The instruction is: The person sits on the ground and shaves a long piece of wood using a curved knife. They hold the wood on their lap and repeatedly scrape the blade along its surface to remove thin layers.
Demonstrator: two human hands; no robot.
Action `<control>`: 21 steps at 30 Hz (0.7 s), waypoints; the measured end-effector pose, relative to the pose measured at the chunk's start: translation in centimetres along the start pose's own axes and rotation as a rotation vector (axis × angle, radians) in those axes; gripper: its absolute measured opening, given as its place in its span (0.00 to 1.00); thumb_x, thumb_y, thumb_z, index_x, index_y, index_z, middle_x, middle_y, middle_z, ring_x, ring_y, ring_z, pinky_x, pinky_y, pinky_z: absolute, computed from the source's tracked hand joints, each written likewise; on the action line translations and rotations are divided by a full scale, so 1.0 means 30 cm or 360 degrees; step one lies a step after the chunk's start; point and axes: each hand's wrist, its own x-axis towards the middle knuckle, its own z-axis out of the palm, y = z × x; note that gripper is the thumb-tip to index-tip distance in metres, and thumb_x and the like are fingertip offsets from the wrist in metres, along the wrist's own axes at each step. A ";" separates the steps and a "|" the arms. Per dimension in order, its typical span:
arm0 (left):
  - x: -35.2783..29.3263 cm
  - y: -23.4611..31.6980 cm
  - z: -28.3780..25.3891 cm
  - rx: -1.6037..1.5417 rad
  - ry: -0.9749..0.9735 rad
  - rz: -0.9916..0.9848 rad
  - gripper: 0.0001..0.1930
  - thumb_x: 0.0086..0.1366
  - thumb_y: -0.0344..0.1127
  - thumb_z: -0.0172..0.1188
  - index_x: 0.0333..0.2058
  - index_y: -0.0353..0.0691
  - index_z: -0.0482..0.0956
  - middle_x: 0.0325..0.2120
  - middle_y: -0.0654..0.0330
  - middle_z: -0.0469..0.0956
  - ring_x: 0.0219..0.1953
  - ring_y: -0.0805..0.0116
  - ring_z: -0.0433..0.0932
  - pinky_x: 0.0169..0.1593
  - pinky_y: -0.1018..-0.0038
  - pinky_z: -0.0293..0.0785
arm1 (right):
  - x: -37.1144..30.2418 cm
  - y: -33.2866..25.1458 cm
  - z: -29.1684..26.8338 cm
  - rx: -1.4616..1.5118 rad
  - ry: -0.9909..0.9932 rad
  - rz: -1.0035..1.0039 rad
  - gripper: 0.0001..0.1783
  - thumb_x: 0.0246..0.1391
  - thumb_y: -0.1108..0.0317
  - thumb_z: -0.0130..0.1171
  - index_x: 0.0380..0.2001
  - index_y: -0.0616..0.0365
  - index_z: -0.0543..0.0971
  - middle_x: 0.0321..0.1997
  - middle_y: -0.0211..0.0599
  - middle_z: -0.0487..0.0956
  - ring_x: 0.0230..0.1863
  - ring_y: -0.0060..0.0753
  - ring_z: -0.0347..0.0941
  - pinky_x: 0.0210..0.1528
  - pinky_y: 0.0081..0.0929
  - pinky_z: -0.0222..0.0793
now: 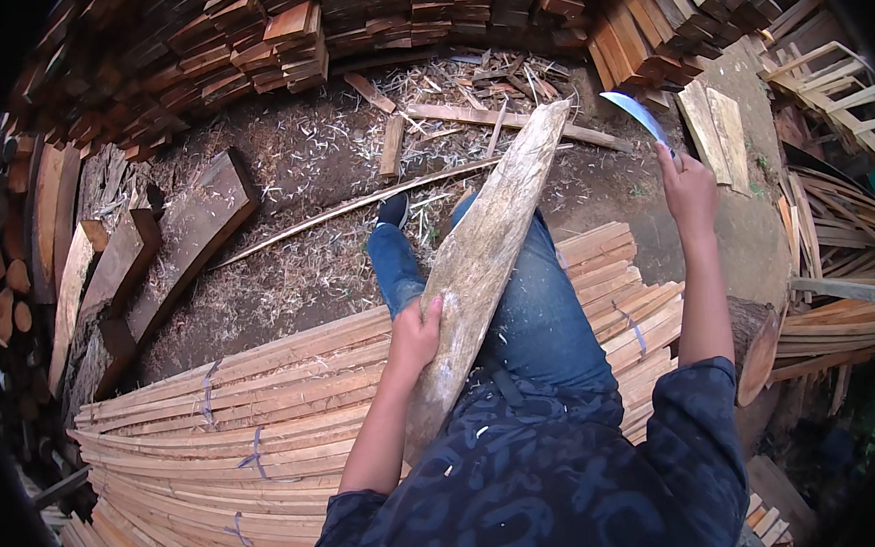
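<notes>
A long, rough plank [495, 227] with a tapered far end slants across my lap, its near end against my body. My left hand [416, 334] grips the plank's left edge, thumb lying on its face. Out to the right, my right hand [689, 194] is wrapped round the handle of a curved knife [637, 115]. The blade points up and to the left, apart from the plank. Most of the handle is hidden inside my fist.
Tied bundles of thin wooden strips [280, 394] lie beneath and beside me. Stacked boards [296, 39] line the back. Thick timber slabs [195, 229] stand at left. Wood shavings [325, 146] and a long thin strip [351, 206] litter the ground. More slats [824, 347] are piled at right.
</notes>
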 end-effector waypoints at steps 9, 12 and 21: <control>-0.003 0.026 0.000 0.0004 0.0085 -0.0095 0.24 0.66 0.51 0.51 0.42 0.31 0.78 0.33 0.34 0.78 0.41 0.37 0.77 0.45 0.57 0.72 | 0.025 -0.031 0.241 -0.0269 0.0111 -0.0809 0.32 0.50 0.35 0.56 0.14 0.55 0.75 0.13 0.39 0.75 0.18 0.42 0.76 0.22 0.35 0.70; -0.007 -0.013 0.017 0.0044 0.0140 -0.0112 0.24 0.65 0.51 0.53 0.42 0.30 0.78 0.33 0.34 0.78 0.41 0.36 0.76 0.45 0.57 0.72 | 0.071 -0.067 0.203 0.0256 -0.0123 -0.0256 0.32 0.49 0.35 0.57 0.15 0.56 0.75 0.15 0.40 0.76 0.19 0.44 0.76 0.22 0.35 0.70; -0.014 0.069 0.022 0.0114 0.0127 -0.0125 0.23 0.65 0.49 0.53 0.41 0.30 0.78 0.32 0.35 0.78 0.40 0.37 0.77 0.44 0.56 0.72 | 0.143 0.045 0.312 0.0353 -0.0156 0.0058 0.35 0.55 0.38 0.53 0.13 0.62 0.71 0.12 0.43 0.71 0.17 0.45 0.70 0.22 0.38 0.64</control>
